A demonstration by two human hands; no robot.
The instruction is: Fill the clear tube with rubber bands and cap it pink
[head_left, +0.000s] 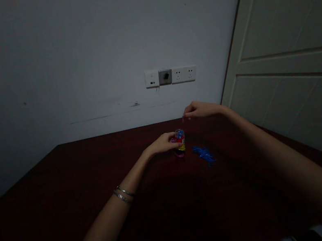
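Observation:
My left hand (pixel 166 142) is wrapped round a small clear jar (pixel 181 148) with red, yellow and pink colouring, standing upright on the dark table. Blue shows just inside the jar's open mouth. Above and slightly right of the mouth, my right hand (pixel 195 110) hangs with its fingers pinched and pointing down. A faint thin reddish line shows under the fingertips, too small to name. Right of the jar lies a loose pile of thin blue strips (pixel 204 154) on the tabletop.
The dark red-brown table (pixel 64 175) meets a pale wall (pixel 75 60) at its back edge. Wall sockets (pixel 184 74) sit above that edge. A panelled door (pixel 293 59) stands on the right. Part of a blurred object (pixel 309 235) shows at the bottom right.

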